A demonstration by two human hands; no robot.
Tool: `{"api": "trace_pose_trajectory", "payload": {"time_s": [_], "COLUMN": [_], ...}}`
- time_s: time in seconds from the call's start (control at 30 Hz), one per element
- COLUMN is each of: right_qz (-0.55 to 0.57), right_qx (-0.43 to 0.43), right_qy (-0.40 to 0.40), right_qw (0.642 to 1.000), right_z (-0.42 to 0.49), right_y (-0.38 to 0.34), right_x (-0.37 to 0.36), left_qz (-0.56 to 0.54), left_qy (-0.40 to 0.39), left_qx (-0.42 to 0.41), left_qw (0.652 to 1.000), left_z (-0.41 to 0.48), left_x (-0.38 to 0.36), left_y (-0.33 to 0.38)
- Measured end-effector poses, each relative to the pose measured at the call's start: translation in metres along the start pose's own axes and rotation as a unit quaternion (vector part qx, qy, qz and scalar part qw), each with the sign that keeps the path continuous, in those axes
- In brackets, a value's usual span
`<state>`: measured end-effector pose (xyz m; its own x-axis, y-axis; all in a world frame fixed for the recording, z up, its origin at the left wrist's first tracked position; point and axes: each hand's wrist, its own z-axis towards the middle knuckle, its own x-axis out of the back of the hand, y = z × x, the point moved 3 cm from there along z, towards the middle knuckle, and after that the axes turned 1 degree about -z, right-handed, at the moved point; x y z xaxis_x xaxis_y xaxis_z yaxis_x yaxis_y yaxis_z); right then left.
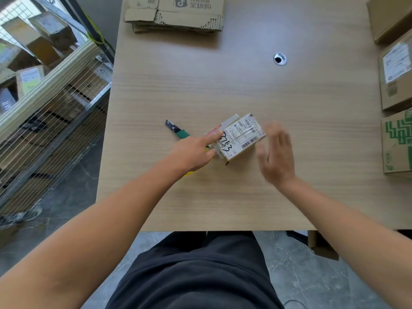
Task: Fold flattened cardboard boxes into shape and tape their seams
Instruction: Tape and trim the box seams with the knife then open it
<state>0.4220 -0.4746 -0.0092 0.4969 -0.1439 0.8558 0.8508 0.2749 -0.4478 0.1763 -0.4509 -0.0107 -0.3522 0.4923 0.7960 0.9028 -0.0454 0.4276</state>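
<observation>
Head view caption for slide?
Left hand, over a utility knife, points an index finger onto a labelled small box; blurred right hand open beside it.

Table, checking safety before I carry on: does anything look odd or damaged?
The knife in the left hand has its blade out, pointing away. The flattened boxes at the far edge have torn, ragged flaps.

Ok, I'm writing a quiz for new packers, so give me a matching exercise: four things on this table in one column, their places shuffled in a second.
1. flattened cardboard stack
2. utility knife
3. green-patterned box
4. small labelled box

A. between the left hand and the right hand
B. far edge of the table
C. right edge of the table
D. left of the small labelled box, running under the left hand

Pairs: 1-B, 2-D, 3-C, 4-A
</observation>
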Motion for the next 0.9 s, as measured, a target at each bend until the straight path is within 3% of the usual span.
{"api": "trace_pose_trajectory", "payload": {"time_s": [0.07,0.13,0.23,0.3,0.57,0.9], "right_qz": [0.044,0.078,0.093,0.109,0.094,0.087], "right_qx": [0.119,0.166,0.089,0.037,-0.026,-0.071], "right_qy": [-0.062,-0.147,-0.218,-0.223,-0.214,-0.19], "right_qw": [0.99,0.972,0.967,0.968,0.972,0.975], "right_z": [-0.064,-0.107,-0.108,-0.091,-0.034,0.033], "right_y": [-0.026,-0.05,-0.068,-0.073,-0.077,-0.068], "right_x": [-0.009,-0.03,-0.064,-0.073,-0.087,-0.106], "left_qz": [0.014,0.048,0.102,0.121,0.242,0.209], "left_qy": [0.005,0.01,0.006,-0.01,-0.05,-0.05], "left_qx": [-0.006,-0.025,-0.055,-0.063,-0.127,-0.146], "left_qw": [1.0,0.998,0.993,0.991,0.961,0.966], "left_z": [0.001,0.007,0.024,0.032,0.068,0.129], "left_x": [0.0,0.003,0.019,0.034,0.071,0.095], "left_y": [0.001,0.005,0.007,0.007,0.017,-0.001]}}
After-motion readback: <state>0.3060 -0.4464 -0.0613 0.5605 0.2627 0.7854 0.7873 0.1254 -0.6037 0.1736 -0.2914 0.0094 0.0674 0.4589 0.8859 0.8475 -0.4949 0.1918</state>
